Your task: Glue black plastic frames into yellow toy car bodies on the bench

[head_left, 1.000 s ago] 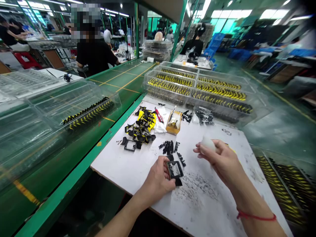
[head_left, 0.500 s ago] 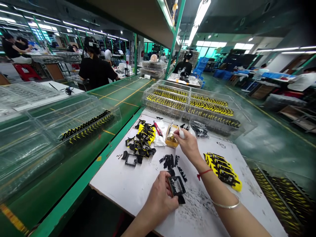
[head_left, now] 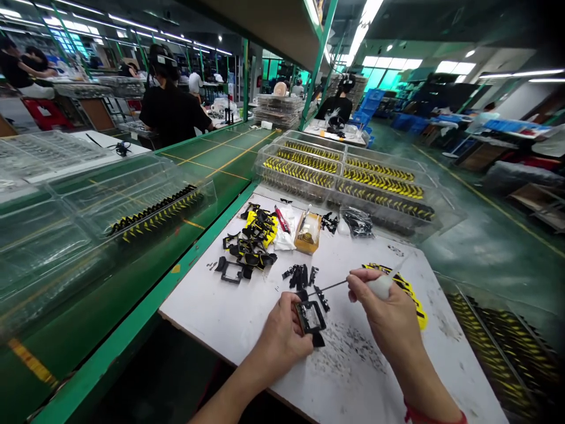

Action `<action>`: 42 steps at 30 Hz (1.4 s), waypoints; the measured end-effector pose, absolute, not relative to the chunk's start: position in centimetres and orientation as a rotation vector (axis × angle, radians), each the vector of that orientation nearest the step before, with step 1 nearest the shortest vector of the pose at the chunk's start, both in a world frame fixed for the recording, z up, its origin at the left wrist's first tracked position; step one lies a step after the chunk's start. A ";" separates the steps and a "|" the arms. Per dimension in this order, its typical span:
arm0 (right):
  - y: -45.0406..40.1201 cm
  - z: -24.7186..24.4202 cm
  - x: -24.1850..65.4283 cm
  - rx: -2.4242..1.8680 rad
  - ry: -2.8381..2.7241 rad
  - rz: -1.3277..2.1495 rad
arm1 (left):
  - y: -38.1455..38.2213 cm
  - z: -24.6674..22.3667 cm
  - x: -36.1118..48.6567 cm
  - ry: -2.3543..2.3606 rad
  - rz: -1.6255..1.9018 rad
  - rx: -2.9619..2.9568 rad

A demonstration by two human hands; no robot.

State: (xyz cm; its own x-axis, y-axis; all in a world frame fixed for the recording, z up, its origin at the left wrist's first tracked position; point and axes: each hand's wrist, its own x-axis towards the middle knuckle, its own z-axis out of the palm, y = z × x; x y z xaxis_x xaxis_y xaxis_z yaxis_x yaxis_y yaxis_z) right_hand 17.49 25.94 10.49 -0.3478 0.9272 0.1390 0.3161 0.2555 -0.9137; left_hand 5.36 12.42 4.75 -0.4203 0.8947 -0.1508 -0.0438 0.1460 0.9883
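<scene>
My left hand (head_left: 286,330) is closed around the edge of a black rectangular frame (head_left: 325,321) with an open middle, held tilted above the white table. My right hand (head_left: 388,312) grips a thin dark rod (head_left: 333,285) between thumb and fingers, its tip reaching toward the frame's upper edge. A small white squeeze bottle (head_left: 380,287) with a pale pointed nozzle also sits in this hand, nozzle up and right. Just beyond the frame lie small black strips (head_left: 300,275). Partly behind my right hand is a row of yellow-and-black parts (head_left: 412,300).
A heap of black and yellow frames (head_left: 256,238) lies at left, near a red-handled cutter (head_left: 281,219) and an amber box (head_left: 308,238). A black bundle in plastic (head_left: 356,222) lies farther back. Clear trays (head_left: 339,171) of parts border the table. A green conveyor (head_left: 207,171) runs left.
My right hand has moved from beside the amber box toward me and to the right, and the dark rod now points at the frame. The left hand still holds the frame.
</scene>
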 end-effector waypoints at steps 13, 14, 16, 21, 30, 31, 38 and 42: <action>24.8 8.8 16.8 -1.137 -1.848 1.202 | 12.2 4.8 5.1 1.632 1.321 0.865; 24.8 8.8 16.8 -1.138 -1.852 1.199 | 12.2 4.9 5.1 1.637 1.316 0.861; 24.7 8.8 16.9 -1.130 -1.842 1.205 | 12.2 5.0 5.1 1.631 1.320 0.862; 25.2 8.4 18.0 -1.127 -1.735 1.288 | 12.2 4.7 5.2 1.620 1.352 0.881; 25.8 7.9 19.7 -1.152 -1.825 1.434 | 12.1 4.6 5.0 1.574 1.375 0.881; 25.6 8.0 19.7 -1.157 -1.855 1.434 | 12.1 4.8 5.0 1.568 1.379 0.880; 25.3 8.3 19.3 -1.153 -1.911 1.445 | 12.1 5.1 5.0 1.577 1.346 0.848; 25.2 8.1 19.1 -1.166 -1.921 1.440 | 12.1 5.0 4.9 1.576 1.352 0.868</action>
State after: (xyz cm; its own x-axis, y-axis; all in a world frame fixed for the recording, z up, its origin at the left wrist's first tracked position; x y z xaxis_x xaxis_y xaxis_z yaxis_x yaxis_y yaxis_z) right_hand 19.15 25.21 8.10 -0.5294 0.8401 -0.1181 0.3490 0.0887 -0.9329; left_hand 4.92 12.05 4.95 -0.3860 0.9072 -0.1673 -0.0275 0.1700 0.9851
